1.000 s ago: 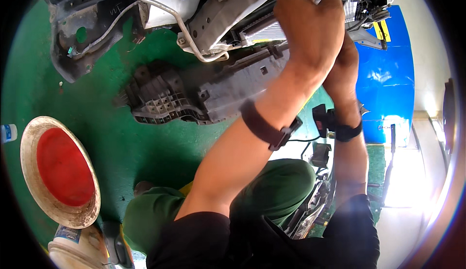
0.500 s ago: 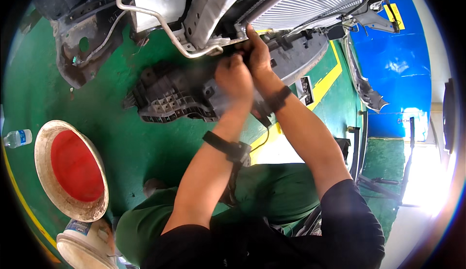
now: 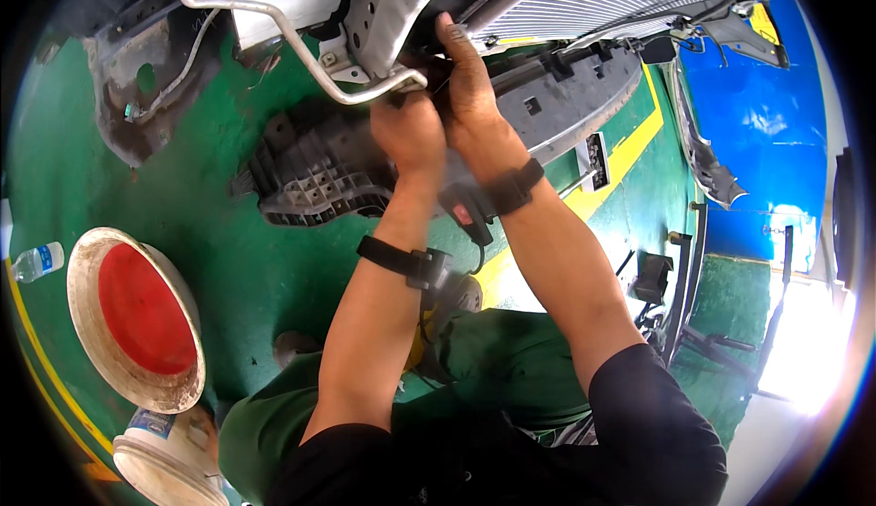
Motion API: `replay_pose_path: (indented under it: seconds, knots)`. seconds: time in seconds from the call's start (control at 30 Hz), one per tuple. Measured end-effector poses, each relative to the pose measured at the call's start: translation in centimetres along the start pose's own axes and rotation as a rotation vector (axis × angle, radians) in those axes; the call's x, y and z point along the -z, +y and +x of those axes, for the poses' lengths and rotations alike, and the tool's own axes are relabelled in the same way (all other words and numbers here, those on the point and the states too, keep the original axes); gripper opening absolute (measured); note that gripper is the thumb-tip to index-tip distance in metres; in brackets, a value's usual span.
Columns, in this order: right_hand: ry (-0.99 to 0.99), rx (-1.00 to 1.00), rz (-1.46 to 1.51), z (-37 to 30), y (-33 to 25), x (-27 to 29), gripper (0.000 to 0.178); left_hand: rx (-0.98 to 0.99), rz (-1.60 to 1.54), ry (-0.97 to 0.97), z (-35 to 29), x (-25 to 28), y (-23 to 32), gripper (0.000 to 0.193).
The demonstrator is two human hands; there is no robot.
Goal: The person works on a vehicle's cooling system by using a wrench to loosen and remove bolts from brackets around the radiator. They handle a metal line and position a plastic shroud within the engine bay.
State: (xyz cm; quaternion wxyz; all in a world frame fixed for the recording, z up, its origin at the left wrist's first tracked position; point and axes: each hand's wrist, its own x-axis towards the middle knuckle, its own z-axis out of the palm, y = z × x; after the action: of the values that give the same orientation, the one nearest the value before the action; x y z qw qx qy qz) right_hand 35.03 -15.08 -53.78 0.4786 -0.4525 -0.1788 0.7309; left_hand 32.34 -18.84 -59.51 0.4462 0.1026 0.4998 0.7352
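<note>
Within the last second the curled left hand (image 3: pixel 409 136) and thumb-up right hand (image 3: pixel 472 91) have come to the lower left corner of the silver-finned metal radiator (image 3: pixel 607 0), bringing the work beside the bent silver metal pipe (image 3: pixel 298 45), their grip hidden from me.

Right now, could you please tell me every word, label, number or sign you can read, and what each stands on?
No text reads clearly.
Blue label on the clear bottle: too small.
Label patch on the white bucket: too blurred.
Yellow sticker on the blue panel: nothing legible.
Pale mark on the dark panel: too faint.
</note>
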Motion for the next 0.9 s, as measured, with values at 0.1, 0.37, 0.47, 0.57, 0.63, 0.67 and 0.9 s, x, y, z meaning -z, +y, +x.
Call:
replay_pose_path:
  seconds: [0.1, 0.37, 0.47, 0.57, 0.63, 0.67, 0.9]
  knots:
    - [-0.024, 0.103, -0.067, 1.0, -0.2, 1.1, 0.024, 0.020, -0.149, -0.035, -0.2, -0.5, 0.6, 0.030]
    - [0.039, 0.031, -0.043, 0.8, 0.2, 0.7, 0.021, -0.089, 0.151, -0.009, 0.3, -0.1, 0.4, 0.027]
    - [-0.050, 0.010, -0.008, 1.0, 0.1, 1.1, 0.021, -0.156, 0.255, -0.048, 0.3, 0.2, 0.1, 0.027]
    - [-0.088, 0.048, 0.071, 1.9, 0.6, 1.2, 0.019, -0.180, 0.268, -0.061, 0.5, 0.2, 0.2, 0.025]
    - [-0.098, 0.077, 0.106, 2.0, 0.8, 1.4, 0.019, -0.234, 0.226, -0.033, 0.4, 0.1, 0.3, 0.023]
    - [-0.084, 0.091, 0.110, 1.7, 0.9, 1.3, 0.019, -0.254, 0.254, -0.061, 0.5, 0.3, 0.1, 0.023]
    - [-0.030, 0.058, -0.025, 1.3, 0.9, 1.7, 0.032, -0.205, 0.593, -0.096, 0.5, 1.0, 0.9, 0.031]
